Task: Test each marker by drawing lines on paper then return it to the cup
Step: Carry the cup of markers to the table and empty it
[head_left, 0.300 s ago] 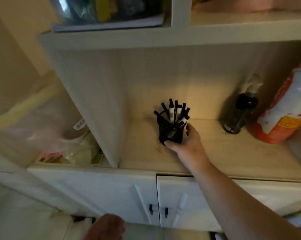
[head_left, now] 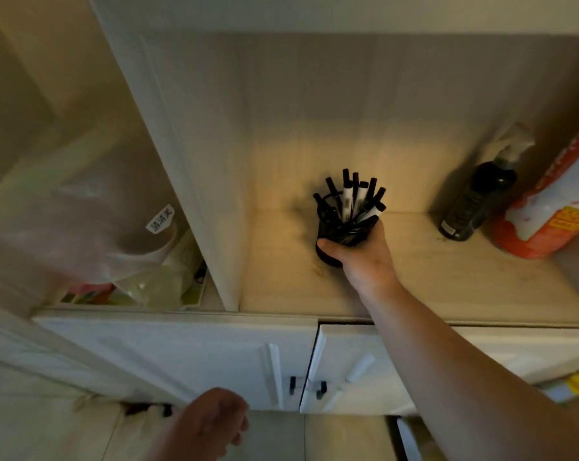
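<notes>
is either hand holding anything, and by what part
The right hand grips the black cup of markers around its side, thumb across the front. The left hand holds nothing.

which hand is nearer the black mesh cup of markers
Right. The right hand grips the black mesh cup on the shelf; the left hand hangs well below it, in front of the white cabinet doors.

One head-worn camera looks forward and down, close to the pale wooden shelf (head_left: 448,287). White cabinet doors (head_left: 188,361) sit nearest.
</notes>
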A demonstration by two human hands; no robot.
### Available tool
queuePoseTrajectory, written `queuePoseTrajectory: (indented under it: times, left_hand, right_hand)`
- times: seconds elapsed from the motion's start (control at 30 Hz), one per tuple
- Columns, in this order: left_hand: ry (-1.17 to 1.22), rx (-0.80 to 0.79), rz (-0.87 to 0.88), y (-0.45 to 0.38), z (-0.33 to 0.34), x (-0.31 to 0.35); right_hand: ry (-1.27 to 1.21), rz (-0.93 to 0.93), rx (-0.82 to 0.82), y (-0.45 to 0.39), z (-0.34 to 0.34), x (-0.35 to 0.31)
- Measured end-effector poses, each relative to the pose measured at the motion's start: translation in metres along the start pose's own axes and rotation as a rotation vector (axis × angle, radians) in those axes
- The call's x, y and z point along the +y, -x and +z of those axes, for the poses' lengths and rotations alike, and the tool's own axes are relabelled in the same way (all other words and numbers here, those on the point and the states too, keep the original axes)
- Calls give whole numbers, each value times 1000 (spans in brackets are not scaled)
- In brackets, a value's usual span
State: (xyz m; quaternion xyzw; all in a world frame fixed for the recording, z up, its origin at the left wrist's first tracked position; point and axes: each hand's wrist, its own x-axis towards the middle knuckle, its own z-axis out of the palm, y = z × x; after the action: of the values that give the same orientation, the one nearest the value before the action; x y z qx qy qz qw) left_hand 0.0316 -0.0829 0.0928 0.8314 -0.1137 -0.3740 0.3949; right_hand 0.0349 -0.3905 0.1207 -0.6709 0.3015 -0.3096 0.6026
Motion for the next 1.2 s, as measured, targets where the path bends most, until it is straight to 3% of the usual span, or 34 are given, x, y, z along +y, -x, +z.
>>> queuePoseTrajectory:
  times: [0.27,0.5,0.87,1.2]
  left_hand:
    - [-107,-317,172,-43,-47,-3]
    - [-208,-541,254,-75,-48,1]
    - [-473,-908,274,-63,27,-1]
    - [-694,-1158,478,26,79,-29]
  right_hand:
    - [106,21,160,32,6,-25]
    - [131,106,334,151,-7,-31]
    - [33,400,744,348,-18,6]
    - [-133,493,1145,512,27,16]
